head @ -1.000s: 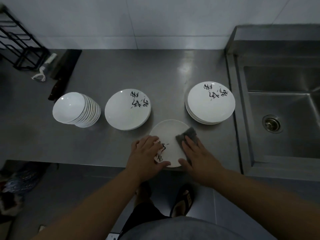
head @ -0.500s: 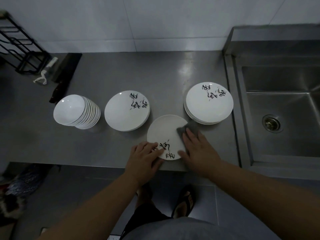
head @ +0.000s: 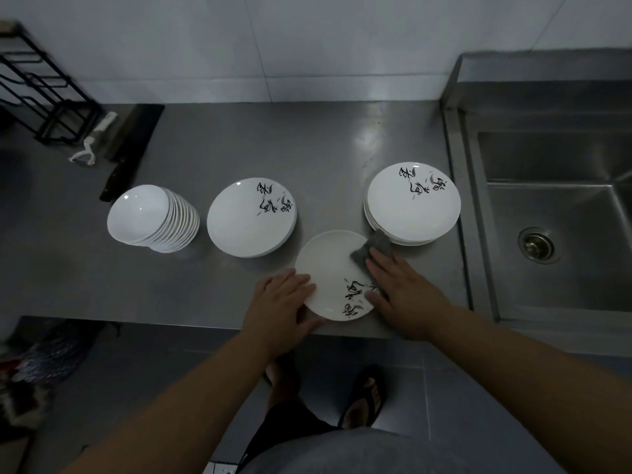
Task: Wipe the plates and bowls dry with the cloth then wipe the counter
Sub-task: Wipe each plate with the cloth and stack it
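Far left: black wire rack (head: 41, 97) at the wall, a dark knife (head: 131, 145) lying beside it on the worktop (head: 239, 142).

Bowl stack (head: 152, 218) left of centre, leaning. Just right of it, a plate stack (head: 251, 217) with black brush lettering on top.

Plate being wiped (head: 337, 275) sits at the near edge of the worktop, between the two hands, lettering toward the near right.

Left hand (head: 280, 309): fingers fairly straight over the plate's near-left rim, thumb at the near edge. Looks like it steadies the plate; a real grip can't be confirmed.

Right hand (head: 407, 295): flat, fingers straight, pressing the grey cloth (head: 371, 249) onto the plate's right rim. Cloth sticks out past the fingertips on the far side, almost touching the second plate stack (head: 413, 203).

Sink (head: 554, 227) far right.

Key relation: the unwiped plate face lies left of the cloth, so the next stroke likely sweeps leftward toward the left hand. The right hand does the work; the left only anchors.

Risk, my read: the plate sits at the worktop's edge, so a hard push toward the near side could tip it off.

Bowls and worktop not yet wiped, apparently.
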{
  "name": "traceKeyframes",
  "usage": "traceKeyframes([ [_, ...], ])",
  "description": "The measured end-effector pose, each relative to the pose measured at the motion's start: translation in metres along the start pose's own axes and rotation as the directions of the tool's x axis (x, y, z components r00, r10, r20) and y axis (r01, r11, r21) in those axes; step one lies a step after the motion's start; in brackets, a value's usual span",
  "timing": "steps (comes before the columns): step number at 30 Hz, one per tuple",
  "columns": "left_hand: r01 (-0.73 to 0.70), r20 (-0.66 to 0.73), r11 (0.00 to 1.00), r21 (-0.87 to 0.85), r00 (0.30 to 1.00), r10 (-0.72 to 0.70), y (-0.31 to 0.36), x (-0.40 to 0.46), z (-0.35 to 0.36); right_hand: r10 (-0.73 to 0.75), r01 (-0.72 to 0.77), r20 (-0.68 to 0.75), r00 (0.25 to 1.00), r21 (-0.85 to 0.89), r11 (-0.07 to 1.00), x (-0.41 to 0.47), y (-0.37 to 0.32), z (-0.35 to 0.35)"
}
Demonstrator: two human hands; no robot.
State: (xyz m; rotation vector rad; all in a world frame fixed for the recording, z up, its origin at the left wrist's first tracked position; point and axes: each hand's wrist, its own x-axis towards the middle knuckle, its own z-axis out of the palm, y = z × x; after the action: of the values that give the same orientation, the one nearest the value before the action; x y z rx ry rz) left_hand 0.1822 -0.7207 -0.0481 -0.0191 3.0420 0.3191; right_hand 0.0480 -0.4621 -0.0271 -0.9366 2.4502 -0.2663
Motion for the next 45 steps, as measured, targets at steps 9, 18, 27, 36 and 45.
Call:
traceKeyframes([
  [9,-0.013,-0.096,1.000,-0.004,0.995,0.013,0.003,-0.009,0.019,0.110,-0.121,0.081,0.991,0.139,0.983,-0.037,-0.056,0.043],
  [18,0.052,-0.247,0.998,-0.041,0.967,-0.060,0.020,-0.005,0.029,0.038,-0.040,-0.107,0.994,-0.012,0.999,-0.013,-0.052,0.056],
  [27,0.085,-0.173,0.985,-0.149,0.979,-0.111,0.023,-0.004,0.022,0.080,0.023,-0.362,0.929,0.273,0.962,-0.024,-0.055,0.034],
  [36,0.452,0.189,0.816,-0.360,0.892,-0.411,0.021,0.017,-0.014,0.468,-0.481,0.113,0.877,0.161,0.862,0.020,-0.014,-0.022],
  [45,0.573,0.366,0.733,-0.367,0.813,-0.452,0.028,0.052,-0.060,0.455,-0.498,0.202,0.867,0.332,0.801,0.026,-0.029,-0.045],
])
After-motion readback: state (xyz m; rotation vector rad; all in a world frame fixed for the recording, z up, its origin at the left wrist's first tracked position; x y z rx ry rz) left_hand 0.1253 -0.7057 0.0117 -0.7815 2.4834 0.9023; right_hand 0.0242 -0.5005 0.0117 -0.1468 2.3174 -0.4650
